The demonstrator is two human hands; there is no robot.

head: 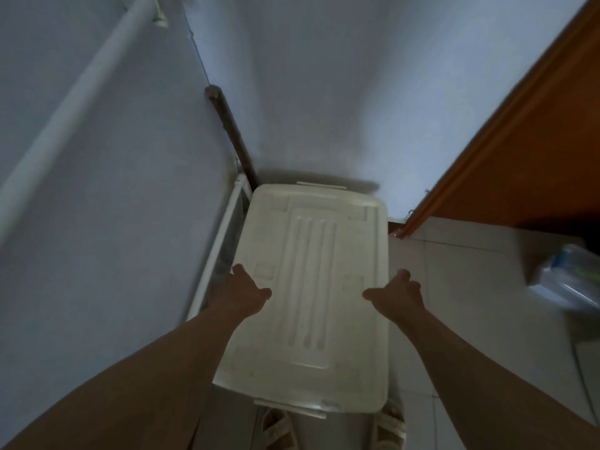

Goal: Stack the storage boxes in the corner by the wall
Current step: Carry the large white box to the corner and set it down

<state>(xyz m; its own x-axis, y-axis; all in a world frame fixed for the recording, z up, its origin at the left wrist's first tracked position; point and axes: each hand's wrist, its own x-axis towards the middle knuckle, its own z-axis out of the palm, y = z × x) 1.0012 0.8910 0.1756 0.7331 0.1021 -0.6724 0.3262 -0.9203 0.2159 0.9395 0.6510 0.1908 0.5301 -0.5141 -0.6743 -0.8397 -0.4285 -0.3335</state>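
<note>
A cream storage box (311,287) with a ribbed lid fills the middle of the view, its far end close to the corner of two white walls. My left hand (242,293) grips the box's left edge, thumb lying on the lid and fingers curled down over the side. My right hand (397,295) grips the right edge in the same way, thumb on the lid. Whatever is under the box is hidden, apart from a paler surface below its near end.
A white pipe (216,251) runs along the left wall beside the box. A brown stick (232,131) leans in the corner. An orange wooden door (519,141) stands at the right. A clear plastic bag (568,277) lies on the tiled floor. My sandalled feet (389,423) show below the box.
</note>
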